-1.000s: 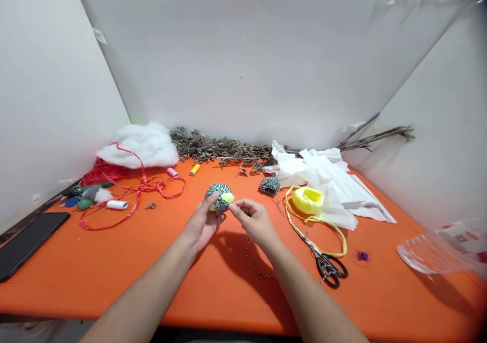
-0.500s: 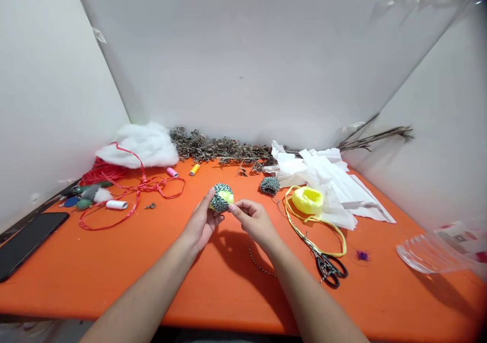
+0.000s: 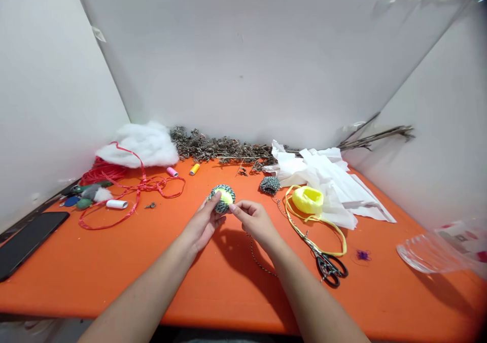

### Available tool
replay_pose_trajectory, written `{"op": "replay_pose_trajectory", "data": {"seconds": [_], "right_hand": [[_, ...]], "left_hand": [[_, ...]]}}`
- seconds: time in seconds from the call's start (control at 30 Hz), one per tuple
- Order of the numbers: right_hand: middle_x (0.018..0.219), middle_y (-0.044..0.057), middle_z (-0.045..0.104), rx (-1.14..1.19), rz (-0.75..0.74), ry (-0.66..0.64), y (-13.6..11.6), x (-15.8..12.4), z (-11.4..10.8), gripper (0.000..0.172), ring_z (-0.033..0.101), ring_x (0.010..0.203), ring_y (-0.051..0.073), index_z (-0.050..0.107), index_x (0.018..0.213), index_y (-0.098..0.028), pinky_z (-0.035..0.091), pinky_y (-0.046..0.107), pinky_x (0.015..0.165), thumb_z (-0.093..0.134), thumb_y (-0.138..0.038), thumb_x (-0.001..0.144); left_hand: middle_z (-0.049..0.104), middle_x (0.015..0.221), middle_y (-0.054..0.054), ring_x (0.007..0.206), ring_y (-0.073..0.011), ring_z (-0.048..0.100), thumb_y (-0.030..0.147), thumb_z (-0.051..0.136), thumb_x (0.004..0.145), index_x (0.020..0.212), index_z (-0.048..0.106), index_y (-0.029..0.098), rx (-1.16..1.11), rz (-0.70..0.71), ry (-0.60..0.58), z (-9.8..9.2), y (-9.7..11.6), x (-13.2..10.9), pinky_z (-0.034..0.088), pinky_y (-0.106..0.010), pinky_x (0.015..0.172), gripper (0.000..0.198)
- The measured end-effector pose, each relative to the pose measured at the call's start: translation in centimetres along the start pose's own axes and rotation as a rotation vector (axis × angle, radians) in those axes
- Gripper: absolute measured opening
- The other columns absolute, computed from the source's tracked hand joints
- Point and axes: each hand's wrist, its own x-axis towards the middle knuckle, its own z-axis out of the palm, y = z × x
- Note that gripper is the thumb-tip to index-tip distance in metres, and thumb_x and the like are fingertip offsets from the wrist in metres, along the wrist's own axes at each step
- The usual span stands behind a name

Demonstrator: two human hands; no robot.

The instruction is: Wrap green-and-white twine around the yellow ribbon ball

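A yellow ball (image 3: 224, 197) partly wound with black-and-white twine sits in my left hand (image 3: 201, 224), whose fingers and thumb curl around its lower left side. My right hand (image 3: 254, 221) is just right of the ball, its thumb and forefinger pinched together at the ball's lower edge. A loose strand of the twine (image 3: 254, 255) hangs from under that hand and trails onto the orange table. Part of the ball's underside is hidden by my fingers.
Around the hands lie a small twine ball (image 3: 270, 185), a yellow cord bundle (image 3: 307, 200), black-handled scissors (image 3: 329, 269), crumpled white paper (image 3: 327, 180), red ribbon (image 3: 110, 218), cotton wool (image 3: 139, 145), dried sprigs (image 3: 213, 150), thread spools, a phone (image 3: 26, 244) and a clear plastic container (image 3: 429, 253).
The ball has turned in my left hand, with its yellow patch now facing up rather than right. The hanging twine strand has shifted slightly.
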Motion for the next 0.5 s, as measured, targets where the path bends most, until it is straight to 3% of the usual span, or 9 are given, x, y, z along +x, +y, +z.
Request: {"op": "replay_pose_trajectory", "data": {"seconds": [0.17,0.37,0.5], "right_hand": [[0.053,-0.006,0.044,0.002,0.016,0.004,-0.14,-0.11,0.04,0.055,0.033,0.047,0.008,0.065,0.07,-0.017,0.025,0.023,0.045,0.073,-0.072,0.069],[0.051,-0.006,0.041,0.019,0.029,-0.001,-0.36,-0.24,0.05,0.051,0.029,0.046,0.007,0.062,0.066,-0.019,0.022,0.023,0.044,0.077,-0.067,0.069],[0.05,-0.008,0.038,0.048,0.043,-0.021,-0.52,-0.28,-0.09,0.049,0.027,0.043,0.006,0.061,0.065,-0.019,0.02,0.023,0.043,0.077,-0.065,0.07]], "left_hand": [[0.073,0.084,-0.006,0.074,-0.0128,0.066,0.051,0.09,0.063,0.09,0.072,0.011,0.04,0.056,0.009,0.03,-0.08,0.1,0.052,-0.018,0.064,0.052],[0.075,0.1,-0.006,0.086,-0.0175,0.07,0.044,0.09,0.065,0.112,0.069,0.02,0.108,0.145,0.008,0.3,0.09,-0.27,0.059,-0.028,0.075,0.057],[0.075,0.097,-0.009,0.087,-0.0195,0.07,0.047,0.086,0.07,0.1,0.072,0.014,0.15,0.116,-0.043,0.27,0.31,-0.37,0.061,-0.03,0.078,0.047]]}}
